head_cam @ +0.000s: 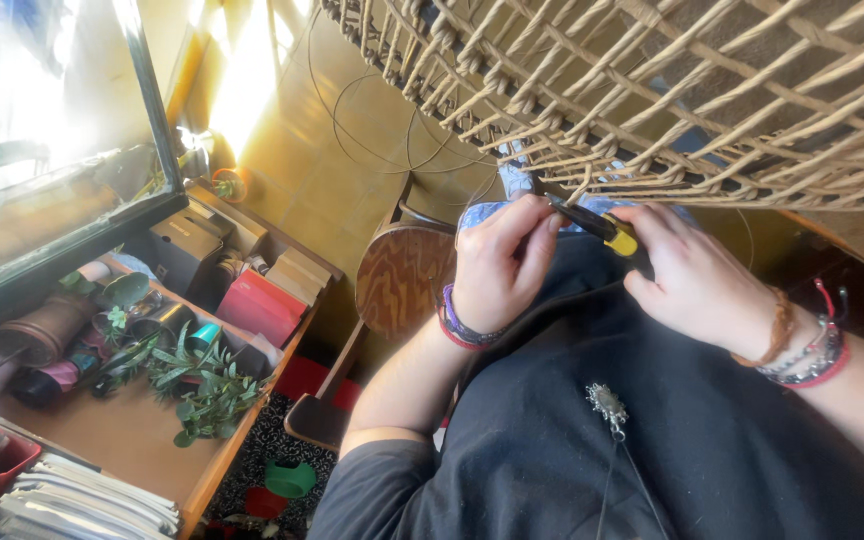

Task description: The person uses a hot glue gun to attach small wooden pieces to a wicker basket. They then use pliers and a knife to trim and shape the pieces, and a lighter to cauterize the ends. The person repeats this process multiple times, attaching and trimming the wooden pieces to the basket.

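Wicker weave [712, 90] above two hands: left [497, 265], right [697, 285], fingers pinching one yellow-handled tool [602, 228].

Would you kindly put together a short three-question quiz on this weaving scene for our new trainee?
1. True or false: the right hand grips a tool with a yellow and black handle.
2. Which lies nearest the left hand? A) green cup B) woven cane piece C) red box
3. Fill in: leafy green sprigs lie on the wooden ____.

Key: 1 true; 2 B; 3 table
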